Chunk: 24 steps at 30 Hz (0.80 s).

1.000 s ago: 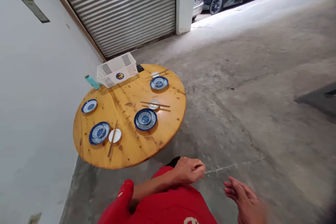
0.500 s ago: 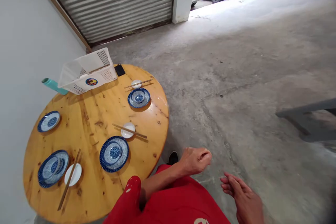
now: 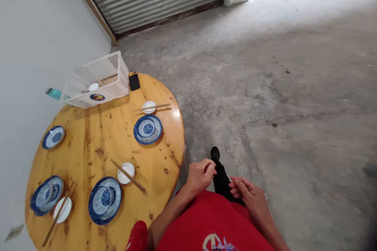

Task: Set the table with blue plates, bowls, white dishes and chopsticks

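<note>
round wooden table (image 3: 76,153), blue-patterned plates (image 3: 101,219) — hands (image 3: 200,175) nearby, left seemingly curled

Near each other, but apart

On my feed, I have the left hand (image 3: 202,174) loosely curled, its fingertips hidden; the right hand (image 3: 249,195) sits opposite, slightly bent. Left forearm (image 3: 172,210) and right forearm (image 3: 271,225) slant inward.

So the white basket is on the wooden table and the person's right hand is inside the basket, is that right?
Not quite: the right hand isn't inside the white basket. The head view shows it in front of the red shirt, near the left hand. The basket is on the wooden table.
</note>
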### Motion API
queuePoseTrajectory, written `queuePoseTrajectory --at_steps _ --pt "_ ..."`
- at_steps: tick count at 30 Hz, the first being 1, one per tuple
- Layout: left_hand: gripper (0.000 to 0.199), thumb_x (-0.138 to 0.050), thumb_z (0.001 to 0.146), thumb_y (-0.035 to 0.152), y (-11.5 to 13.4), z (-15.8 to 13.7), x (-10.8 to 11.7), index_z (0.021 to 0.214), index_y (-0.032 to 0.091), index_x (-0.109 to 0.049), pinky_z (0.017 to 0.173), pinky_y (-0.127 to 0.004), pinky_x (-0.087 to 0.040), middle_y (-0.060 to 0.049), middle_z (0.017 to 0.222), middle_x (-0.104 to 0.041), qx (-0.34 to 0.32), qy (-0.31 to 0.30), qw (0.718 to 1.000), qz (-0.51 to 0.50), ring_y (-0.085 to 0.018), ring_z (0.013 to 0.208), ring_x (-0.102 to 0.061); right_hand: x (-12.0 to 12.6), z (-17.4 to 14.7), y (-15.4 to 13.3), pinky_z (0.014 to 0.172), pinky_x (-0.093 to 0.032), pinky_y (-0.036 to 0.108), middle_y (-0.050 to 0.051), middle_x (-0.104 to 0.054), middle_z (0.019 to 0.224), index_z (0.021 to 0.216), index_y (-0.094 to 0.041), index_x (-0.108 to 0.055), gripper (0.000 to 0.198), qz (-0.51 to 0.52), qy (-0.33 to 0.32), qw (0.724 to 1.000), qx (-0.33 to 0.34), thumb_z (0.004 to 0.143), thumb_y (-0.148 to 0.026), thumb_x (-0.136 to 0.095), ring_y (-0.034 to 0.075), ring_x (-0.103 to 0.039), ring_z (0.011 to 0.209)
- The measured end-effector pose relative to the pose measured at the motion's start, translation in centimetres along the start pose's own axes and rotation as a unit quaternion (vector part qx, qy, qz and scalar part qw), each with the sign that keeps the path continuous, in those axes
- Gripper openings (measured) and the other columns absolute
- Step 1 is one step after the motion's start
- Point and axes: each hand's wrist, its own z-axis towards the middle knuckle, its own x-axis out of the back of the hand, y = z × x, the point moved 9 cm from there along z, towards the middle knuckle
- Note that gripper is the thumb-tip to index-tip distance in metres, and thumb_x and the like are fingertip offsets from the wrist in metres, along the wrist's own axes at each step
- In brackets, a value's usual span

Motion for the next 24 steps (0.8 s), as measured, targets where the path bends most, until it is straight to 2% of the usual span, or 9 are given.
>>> queuePoseTrajectory --at_steps 5,8,10,13,17,21,24 --pt "0.026 -0.044 0.096 0.027 3.8 8.4 1.0 0.087 0.02 -0.067 0.068 -0.019 -0.049 0.0 0.079 -0.074 0.046 0.084 0.995 0.0 -0.011 0.068 -0.066 2.5 10.4 -9.6 0.053 -0.051 0.03 0.006 -0.071 0.068 0.082 -0.016 -0.073 0.051 -0.016 -0.044 0.998 0.052 0.056 -0.06 -0.077 0.018 -0.061 0.057" --pt "0.026 -0.043 0.096 0.026 5.9 12.0 1.9 0.086 0.02 -0.067 0.067 -0.018 -0.049 0.001 0.078 -0.074 0.064 0.132 0.989 0.01 -0.01 0.067 -0.066 3.4 16.0 -14.7 0.054 -0.053 0.029 0.006 -0.071 0.069 0.086 -0.015 -0.072 0.051 -0.031 -0.051 0.996 0.065 0.058 -0.058 -0.076 0.017 -0.061 0.058" --pt "0.027 -0.044 0.096 0.024 6.8 13.6 2.5 0.083 0.02 -0.067 0.067 -0.018 -0.048 0.001 0.078 -0.074 0.077 0.164 0.983 0.018 -0.01 0.067 -0.066 3.0 19.4 -17.5 0.054 -0.053 0.029 0.006 -0.071 0.07 0.088 -0.015 -0.072 0.052 -0.05 -0.063 0.994 0.069 0.058 -0.057 -0.075 0.017 -0.061 0.058" --pt "0.026 -0.045 0.095 0.024 7.1 15.7 3.2 0.085 0.02 -0.069 0.065 -0.018 -0.048 0.001 0.076 -0.075 0.117 0.207 0.971 0.006 -0.011 0.065 -0.066 0.0 23.9 -20.9 0.056 -0.055 0.03 0.006 -0.072 0.073 0.09 -0.015 -0.072 0.055 -0.097 -0.132 0.983 0.078 0.06 -0.06 -0.074 0.018 -0.063 0.059" --pt "0.026 -0.046 0.093 0.022 6.6 19.4 4.3 0.087 0.02 -0.071 0.064 -0.019 -0.049 0.001 0.077 -0.076 0.156 0.243 0.957 -0.01 -0.011 0.065 -0.068 -5.6 27.6 -23.6 0.057 -0.056 0.032 0.007 -0.073 0.075 0.09 -0.016 -0.072 0.058 -0.166 -0.225 0.957 0.072 0.059 -0.066 -0.073 0.02 -0.065 0.061" --pt "0.027 -0.047 0.092 0.02 6.5 25.5 6.7 0.091 0.02 -0.074 0.066 -0.019 -0.049 0.0 0.079 -0.076 0.141 0.256 0.956 -0.02 -0.012 0.068 -0.068 -9.6 30.3 -26.3 0.059 -0.058 0.034 0.006 -0.073 0.074 0.089 -0.018 -0.072 0.058 -0.201 -0.252 0.944 0.063 0.058 -0.066 -0.071 0.022 -0.067 0.062" --pt "0.028 -0.048 0.092 0.022 7.5 30.9 9.8 0.091 0.021 -0.076 0.065 -0.019 -0.047 0.001 0.075 -0.075 0.12 0.267 0.956 -0.032 -0.012 0.064 -0.064 -11.1 33.3 -29.0 0.064 -0.061 0.037 0.008 -0.075 0.077 0.09 -0.02 -0.073 0.055 -0.235 -0.256 0.936 0.055 0.06 -0.066 -0.071 0.025 -0.07 0.065"
